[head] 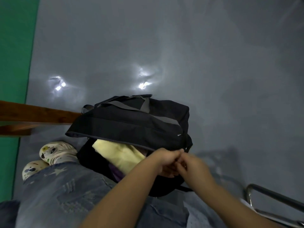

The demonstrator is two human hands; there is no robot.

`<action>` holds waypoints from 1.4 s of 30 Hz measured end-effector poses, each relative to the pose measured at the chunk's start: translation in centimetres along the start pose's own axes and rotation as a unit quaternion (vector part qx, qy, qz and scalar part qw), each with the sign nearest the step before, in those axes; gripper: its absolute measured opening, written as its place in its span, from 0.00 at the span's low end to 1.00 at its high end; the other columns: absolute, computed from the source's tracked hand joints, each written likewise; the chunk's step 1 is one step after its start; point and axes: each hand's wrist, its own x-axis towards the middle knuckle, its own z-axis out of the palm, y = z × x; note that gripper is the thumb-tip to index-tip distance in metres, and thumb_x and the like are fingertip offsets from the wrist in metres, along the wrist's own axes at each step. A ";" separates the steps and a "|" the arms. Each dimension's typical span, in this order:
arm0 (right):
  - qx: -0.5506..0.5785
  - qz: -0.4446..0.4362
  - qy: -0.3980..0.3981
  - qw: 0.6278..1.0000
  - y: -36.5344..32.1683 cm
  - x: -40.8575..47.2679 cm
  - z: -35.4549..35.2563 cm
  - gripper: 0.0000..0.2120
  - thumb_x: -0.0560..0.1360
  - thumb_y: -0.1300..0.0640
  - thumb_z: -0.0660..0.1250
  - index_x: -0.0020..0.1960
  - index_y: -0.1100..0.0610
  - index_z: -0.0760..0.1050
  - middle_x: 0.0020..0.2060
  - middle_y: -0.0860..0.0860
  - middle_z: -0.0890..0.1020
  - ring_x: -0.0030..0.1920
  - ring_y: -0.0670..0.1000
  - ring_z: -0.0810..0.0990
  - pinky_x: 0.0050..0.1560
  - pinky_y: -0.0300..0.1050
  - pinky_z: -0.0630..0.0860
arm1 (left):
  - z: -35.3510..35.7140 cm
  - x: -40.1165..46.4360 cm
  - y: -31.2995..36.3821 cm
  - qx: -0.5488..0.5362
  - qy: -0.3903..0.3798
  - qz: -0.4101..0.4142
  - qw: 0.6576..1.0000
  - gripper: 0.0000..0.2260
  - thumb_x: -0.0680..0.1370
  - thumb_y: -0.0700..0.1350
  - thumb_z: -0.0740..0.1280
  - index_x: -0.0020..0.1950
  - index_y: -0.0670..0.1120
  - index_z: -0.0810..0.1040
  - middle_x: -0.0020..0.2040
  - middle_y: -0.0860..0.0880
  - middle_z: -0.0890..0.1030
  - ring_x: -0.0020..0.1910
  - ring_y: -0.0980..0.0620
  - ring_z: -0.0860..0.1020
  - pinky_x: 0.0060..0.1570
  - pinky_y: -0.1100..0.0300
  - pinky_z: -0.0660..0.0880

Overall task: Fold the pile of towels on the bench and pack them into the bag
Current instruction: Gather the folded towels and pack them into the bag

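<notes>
At the near right corner of the dark fabric bag (pixel 131 122), the person's two bare hands meet, knuckle to knuckle. The left hand (pixel 164 162) has its fingers curled inward, and the right hand (pixel 190 165) is curled against it from the other side; both appear to pinch something small at the bag's opening edge, perhaps a zipper pull, though blur hides exactly what sits between the fingertips. Both forearms reach in from the lower edge of the view and converge at that spot.

Just left of the hands, inside the open mouth of the bag, lies a pale yellow folded towel (pixel 118 155), tilted with its long side running toward the grip. A strip of purple cloth (pixel 116 173) shows beneath the yellow towel's near end, close under the left wrist. The bag's top flap, black with grey webbing straps (pixel 144 104), hangs over the far part of the opening and shades the towels.

Faded blue jeans with star patches (pixel 62 186) fill the lower left, touching the bag's near side. Two white patterned shoes (pixel 56 153) stand beside the bag on the glossy grey floor (pixel 197 55). A brown wooden bench rail (pixel 32 114) runs in from the left, meeting the bag's far corner, with a green wall (pixel 14 46) behind it. A curved metal tube frame (pixel 271 203) sits at the lower right, apart from the bag.
</notes>
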 end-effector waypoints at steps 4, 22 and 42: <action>0.084 -0.004 -0.074 0.994 0.8 -0.7 0.8 0.06 0.73 0.59 0.70 0.40 0.53 0.74 0.36 0.47 0.76 0.33 0.42 0.72 0.36 0.31 0.67 | 0.2 0.7 -1.6 -0.018 0.037 -0.001 0.999 0.11 0.79 0.42 0.62 0.36 0.43 0.75 0.32 0.47 0.76 0.27 0.53 0.74 0.34 0.62 0.74; 0.445 0.385 -0.141 0.796 5.4 5.7 2.4 0.15 0.75 0.44 0.67 0.39 0.55 0.71 0.23 0.48 0.72 0.27 0.46 0.69 0.32 0.38 0.68 | -1.0 2.2 -3.9 0.046 0.040 0.179 0.982 0.11 0.82 0.40 0.61 0.40 0.45 0.74 0.39 0.48 0.79 0.39 0.55 0.79 0.40 0.65 0.76; 0.453 0.422 0.055 0.783 8.7 5.1 3.5 0.19 0.77 0.66 0.64 0.30 0.59 0.62 0.19 0.52 0.64 0.25 0.50 0.61 0.19 0.33 0.58 | -0.2 2.6 -3.4 0.292 0.241 0.156 0.912 0.11 0.79 0.42 0.60 0.37 0.40 0.69 0.54 0.37 0.79 0.54 0.40 0.76 0.44 0.58 0.67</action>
